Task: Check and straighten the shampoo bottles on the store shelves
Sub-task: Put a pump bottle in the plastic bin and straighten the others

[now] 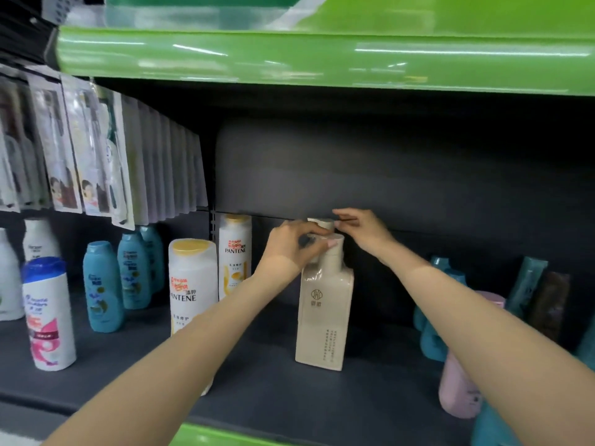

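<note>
1. Reaching into the dark shelf [257, 381], the person's left hand [294, 244] curled its fingers round the pump top of a beige square bottle [323, 317] that stood upright near the middle of the shelf.
2. Her right hand [362, 228] pinched the pump head of a second bottle [320, 223] just behind the first; its body was hidden.
3. Left of these stood two white Pantene bottles [191, 284] with yellow caps, the name readable on both.
4. Further left stood teal bottles [103, 288] and a white bottle with a blue cap [48, 313]; its label was too blurred to read.
5. On the right stood a pink bottle [457, 387] and more teal ones.
6. The beige bottle's label bore a round emblem and small vertical writing I could not make out.
</note>
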{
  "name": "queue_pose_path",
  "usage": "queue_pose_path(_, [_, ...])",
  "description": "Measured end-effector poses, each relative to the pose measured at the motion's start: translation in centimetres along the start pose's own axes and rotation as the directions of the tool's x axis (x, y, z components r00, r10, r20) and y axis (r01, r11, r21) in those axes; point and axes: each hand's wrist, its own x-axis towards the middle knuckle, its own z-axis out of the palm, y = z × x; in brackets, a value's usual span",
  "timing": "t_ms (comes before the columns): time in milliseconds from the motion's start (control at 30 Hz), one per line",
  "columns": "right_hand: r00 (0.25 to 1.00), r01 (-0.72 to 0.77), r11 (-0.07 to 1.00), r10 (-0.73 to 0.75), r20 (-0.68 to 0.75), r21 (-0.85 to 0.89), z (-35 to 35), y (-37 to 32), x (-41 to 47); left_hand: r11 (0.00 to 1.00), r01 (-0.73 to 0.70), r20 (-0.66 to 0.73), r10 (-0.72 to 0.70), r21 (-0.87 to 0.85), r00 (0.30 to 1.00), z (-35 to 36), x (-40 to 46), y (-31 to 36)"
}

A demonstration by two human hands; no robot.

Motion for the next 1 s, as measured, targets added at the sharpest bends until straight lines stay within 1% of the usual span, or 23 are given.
queue_pose_path(67, [0.999,0.017,1.0,-0.018,0.03,0.01,0.4,0.2,0.6,1.0,-0.001,0.021,0.001,0.025,1.0,-0.2,0.0,0.1])
queue_pose_path(200, [1.0,0.01,0.997,-0.01,0.004,0.073,1.2,0.2,0.8,1.0,0.018,0.044,-0.019,0.009,0.999,-0.1,-0.1,0.1])
queue_pose_path(333, [0.996,0.0,0.997,0.007,-0.089,0.079,2.0,0.3,0.6,0.996,0.079,0.045,-0.077,-0.039,0.996,0.1,-0.4,0.0])
queue_pose_path(433, [0.992,-0.014,0.997,0.023,-0.127,0.072,1.8,0.6,0.5,0.997,0.074,0.064,-0.072,-0.014,0.995,0.0,-0.4,0.2])
queue_pose_path(600, [0.972,-0.037,0.998,0.046,-0.229,0.045,0.3,0.9,-1.0,0.998,0.069,0.092,-0.07,0.011,0.993,-0.1,-0.6,0.6])
queue_pose_path(700, [0.969,-0.047,0.999,0.047,-0.242,0.006,-0.4,0.4,-2.5,0.996,0.069,0.099,-0.074,0.05,0.992,-0.1,-0.7,0.9])
queue_pose_path(867, [0.952,-0.116,0.991,0.091,-0.292,-0.066,-2.8,-0.7,-5.3,0.989,0.08,0.056,-0.087,0.122,0.995,0.5,-1.2,1.5])
queue_pose_path(933, [0.945,-0.141,0.988,0.112,-0.308,-0.071,-4.0,-1.3,-6.5,0.982,0.086,0.021,-0.09,0.168,0.996,0.9,-1.7,2.0])
queue_pose_path(1000, [0.942,-0.165,0.985,0.142,-0.304,-0.052,-4.7,-1.9,-7.8,0.98,0.089,-0.023,-0.086,0.177,0.996,1.5,-2.7,2.9])
